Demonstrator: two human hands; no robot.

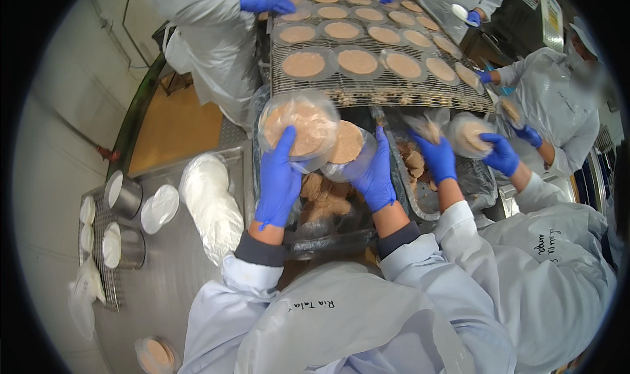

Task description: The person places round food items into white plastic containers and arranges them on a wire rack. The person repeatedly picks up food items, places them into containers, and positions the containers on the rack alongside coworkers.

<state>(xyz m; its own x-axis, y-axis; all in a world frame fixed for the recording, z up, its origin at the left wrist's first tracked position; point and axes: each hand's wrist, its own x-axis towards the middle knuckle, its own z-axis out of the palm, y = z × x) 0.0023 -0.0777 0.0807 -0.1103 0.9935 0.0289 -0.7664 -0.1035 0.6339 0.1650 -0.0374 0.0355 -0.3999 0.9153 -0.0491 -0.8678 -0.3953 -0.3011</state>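
My left hand [278, 180], in a blue glove, grips a stack of round pinkish patties [303, 128] with translucent paper discs, its thumb lying over the top. Held up beside it, touching or overlapping in view, is a single patty [346, 143] on its own paper disc, with my right hand [376, 177] closed on the disc's edge. Below both hands, a plastic-lined bin [315, 233] holds loose lumps of the same pinkish mix [325, 200]. Just ahead, a wire-mesh conveyor [308, 88] carries rows of patties on paper discs [357, 61].
On the left, a steel table [167, 269] bears stacked paper discs [210, 203], metal cylinders [123, 195] and a small patty stack [156, 355]. A co-worker [551, 256] at my right handles patties over another lined bin [482, 187]. Other gloved workers stand along the conveyor.
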